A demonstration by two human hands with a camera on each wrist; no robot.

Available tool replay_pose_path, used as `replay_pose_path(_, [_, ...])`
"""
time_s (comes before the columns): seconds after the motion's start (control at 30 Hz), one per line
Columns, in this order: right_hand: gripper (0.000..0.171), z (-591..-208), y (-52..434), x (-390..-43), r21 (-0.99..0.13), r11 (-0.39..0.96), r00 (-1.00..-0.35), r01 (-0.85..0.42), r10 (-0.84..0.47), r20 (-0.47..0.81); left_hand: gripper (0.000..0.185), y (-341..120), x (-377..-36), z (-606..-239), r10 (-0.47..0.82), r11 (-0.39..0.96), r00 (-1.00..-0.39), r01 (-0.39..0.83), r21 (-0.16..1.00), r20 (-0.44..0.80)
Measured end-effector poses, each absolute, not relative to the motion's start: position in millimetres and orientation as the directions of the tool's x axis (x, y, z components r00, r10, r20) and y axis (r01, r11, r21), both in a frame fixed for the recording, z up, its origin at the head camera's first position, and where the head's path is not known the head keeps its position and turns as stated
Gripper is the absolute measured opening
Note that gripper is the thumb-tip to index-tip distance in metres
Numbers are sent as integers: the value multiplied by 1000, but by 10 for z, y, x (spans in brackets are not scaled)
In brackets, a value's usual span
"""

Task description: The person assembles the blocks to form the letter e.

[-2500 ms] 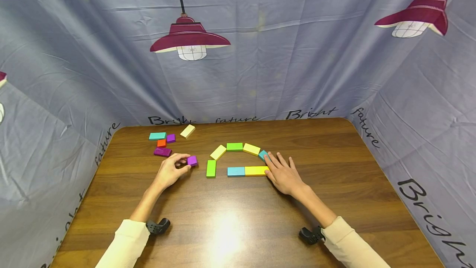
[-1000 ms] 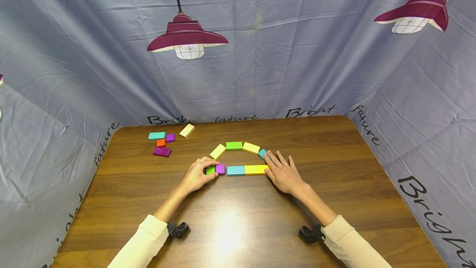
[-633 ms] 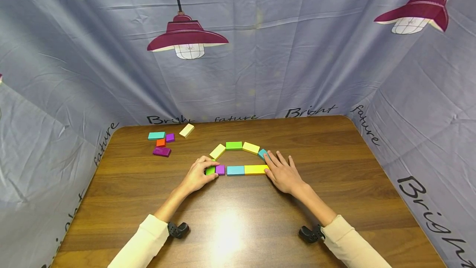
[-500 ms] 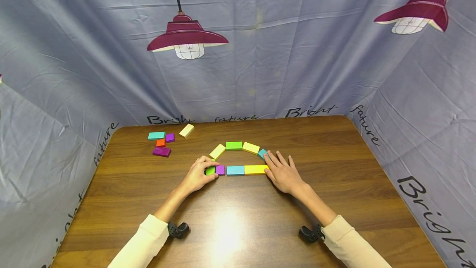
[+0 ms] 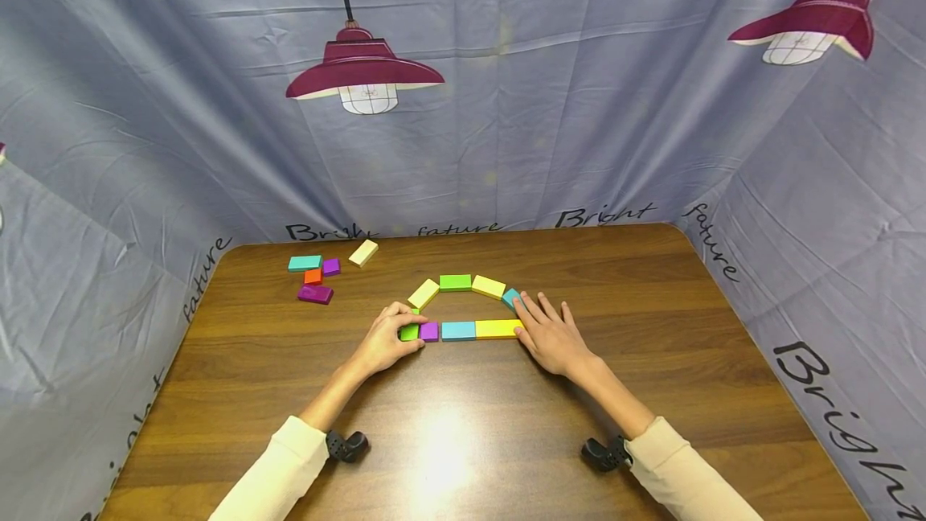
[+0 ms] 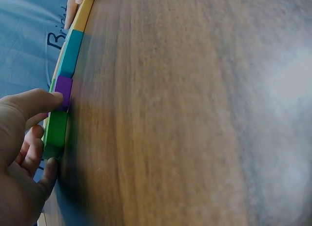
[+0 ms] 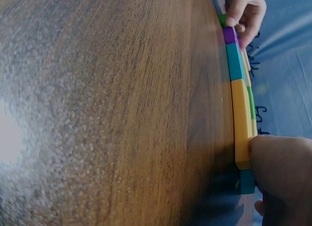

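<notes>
My left hand [image 5: 387, 338] pinches a small purple block [image 5: 429, 332] between thumb and index finger, on the table against an upright-lying green block [image 5: 409, 333]. The left wrist view shows the thumb on the purple block's [image 6: 64, 92] near side. A narrow gap separates it from a blue block [image 5: 459, 332], which meets a long yellow block [image 5: 496, 330]. My right hand [image 5: 555, 342] lies with fingers extended over the row's right end, thumb touching the yellow block and fingers by a partly covered blue block [image 5: 510, 297]. Another blue block end [image 7: 247, 181] shows under it in the right wrist view.
Two pale yellow blocks [image 5: 424, 294] [image 5: 489, 288] and a green block [image 5: 455, 283] form an arch behind the row. At the back left lie turquoise [image 5: 305, 264], orange [image 5: 313, 276], purple [image 5: 331, 267], dark purple [image 5: 315, 294] and cream [image 5: 364, 253] blocks.
My left hand has carried the purple block rightward from open table to between the green and blue blocks. Over the last second it barely moves. My right hand stays in place.
</notes>
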State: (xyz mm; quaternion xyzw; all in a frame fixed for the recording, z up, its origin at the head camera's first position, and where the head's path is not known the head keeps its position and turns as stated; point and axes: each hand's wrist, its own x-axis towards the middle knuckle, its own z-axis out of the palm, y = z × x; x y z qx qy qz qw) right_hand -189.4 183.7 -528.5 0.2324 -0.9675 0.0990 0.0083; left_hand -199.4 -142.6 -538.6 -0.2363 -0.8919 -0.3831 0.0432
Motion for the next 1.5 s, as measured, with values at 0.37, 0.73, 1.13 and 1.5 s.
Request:
replay_pose_path(0.37, [57,-5268,1830,-1894,-186,875,-894,-446,-445,51,41,-1517,-1971,-5381,354,591,-901,422,688,249])
replay_pose_path(0.73, [56,-5278,1832,-1898,-195,872,-892,-450,-448,54,38,-1476,-1982,-5378,360,581,-901,421,697,244])
replay_pose_path(1.13, [56,-5298,1838,-1902,-199,873,-895,-444,-443,53,37,-1440,-1976,-5403,350,584,-902,421,694,253])
replay_pose_path(1.5, [56,-5307,1840,-1912,-196,874,-895,-445,-443,52,36,-1543,-2018,-5372,344,555,-898,429,713,273])
